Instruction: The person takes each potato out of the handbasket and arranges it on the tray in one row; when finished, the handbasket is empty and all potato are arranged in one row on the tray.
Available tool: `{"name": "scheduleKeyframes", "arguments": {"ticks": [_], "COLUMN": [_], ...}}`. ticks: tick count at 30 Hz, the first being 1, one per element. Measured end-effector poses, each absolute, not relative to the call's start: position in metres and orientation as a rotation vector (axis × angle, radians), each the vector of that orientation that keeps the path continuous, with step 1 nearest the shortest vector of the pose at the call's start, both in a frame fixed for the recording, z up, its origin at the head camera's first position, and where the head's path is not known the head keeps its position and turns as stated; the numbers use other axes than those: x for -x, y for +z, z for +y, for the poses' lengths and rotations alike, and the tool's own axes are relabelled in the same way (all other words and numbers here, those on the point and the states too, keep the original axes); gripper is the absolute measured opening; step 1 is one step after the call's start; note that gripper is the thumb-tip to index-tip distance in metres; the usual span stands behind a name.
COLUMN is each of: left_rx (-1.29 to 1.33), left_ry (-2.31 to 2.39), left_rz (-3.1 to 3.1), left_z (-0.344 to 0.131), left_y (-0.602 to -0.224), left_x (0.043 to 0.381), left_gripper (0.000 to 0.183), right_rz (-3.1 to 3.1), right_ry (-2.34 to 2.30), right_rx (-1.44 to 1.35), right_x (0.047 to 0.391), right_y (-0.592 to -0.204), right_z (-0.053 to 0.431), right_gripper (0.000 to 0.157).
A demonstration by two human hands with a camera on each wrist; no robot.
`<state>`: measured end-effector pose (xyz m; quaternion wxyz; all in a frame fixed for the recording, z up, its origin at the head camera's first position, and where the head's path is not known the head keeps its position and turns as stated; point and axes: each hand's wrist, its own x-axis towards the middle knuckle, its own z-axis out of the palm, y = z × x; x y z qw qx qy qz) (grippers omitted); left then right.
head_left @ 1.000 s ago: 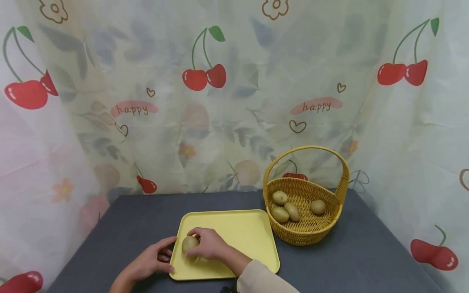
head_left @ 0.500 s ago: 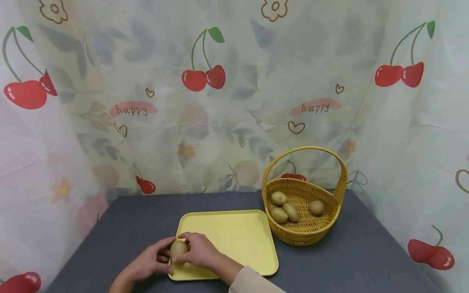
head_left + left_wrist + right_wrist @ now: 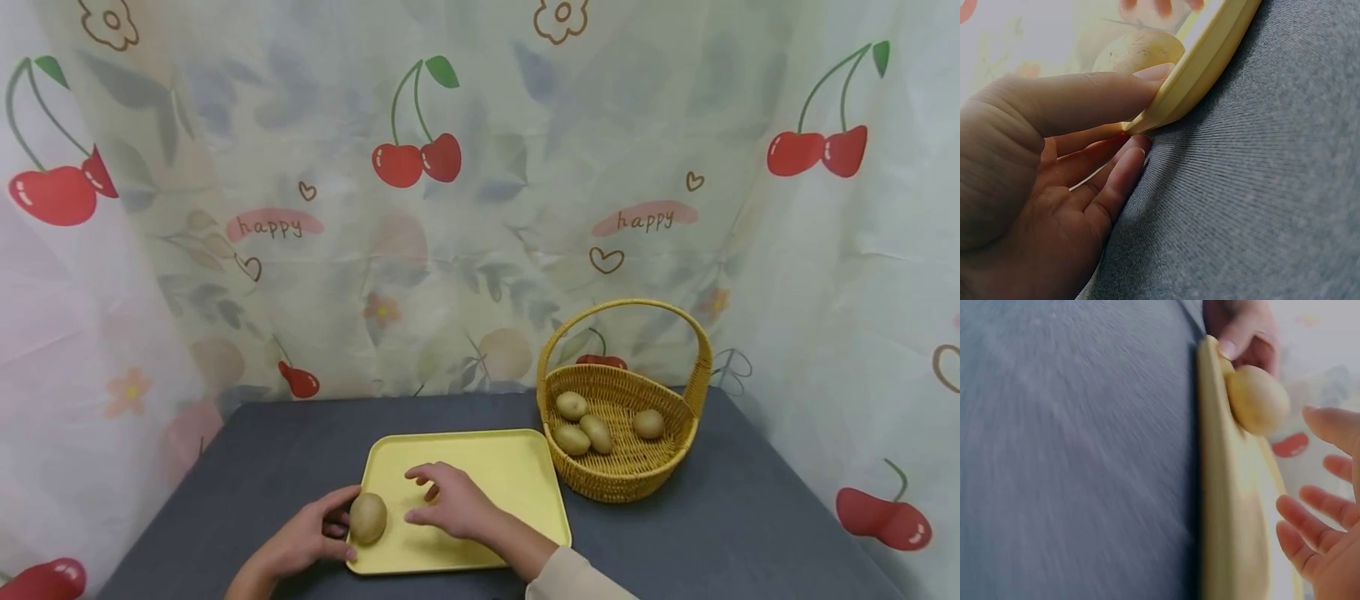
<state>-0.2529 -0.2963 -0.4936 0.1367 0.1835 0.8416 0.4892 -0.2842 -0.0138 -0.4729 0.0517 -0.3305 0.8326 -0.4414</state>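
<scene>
One potato [image 3: 368,518] lies at the left end of the yellow tray [image 3: 487,475]. At the tray's near left corner, my left hand [image 3: 302,533] grips the edge. In the left wrist view its thumb [image 3: 1100,94] presses on the tray rim [image 3: 1200,78], while the other fingers lie against the outer side. My right hand [image 3: 457,504] hovers over the middle of the tray with its fingers spread and nothing in them. From the right wrist camera, a gap shows between these fingers [image 3: 1300,519] and the potato [image 3: 1259,400].
Right of the tray stands a wicker basket [image 3: 626,487] with a tall arched handle [image 3: 628,303]. Several more potatoes [image 3: 596,434] lie inside it. A dark grey cloth [image 3: 300,442] covers the table, and a cherry-print curtain [image 3: 480,250] hangs behind.
The right hand has moved the potato left to the tray's left edge, let go of it and drawn back to the right. The left hand keeps its place at the corner.
</scene>
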Motion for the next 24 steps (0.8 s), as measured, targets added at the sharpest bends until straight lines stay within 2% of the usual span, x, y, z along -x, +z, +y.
{"name": "scheduleKeyframes", "arguments": {"ticks": [15,24], "left_rx": [-0.483,-0.471], "left_ry": [1.415,1.412], "left_rz": [2.402,2.399], "left_z": [-0.298,-0.298], "left_y": [-0.492,-0.495], "left_x": [0.255,0.255], "left_gripper": [0.085,0.085], "right_rz": [2.611,2.509], "right_ry": [-1.128,-0.986], "right_rx": [1.182,1.103], "right_x": [0.306,0.332], "right_y": [-0.408,-0.362], "right_z": [0.102,0.168], "right_gripper": [0.032,0.034]}}
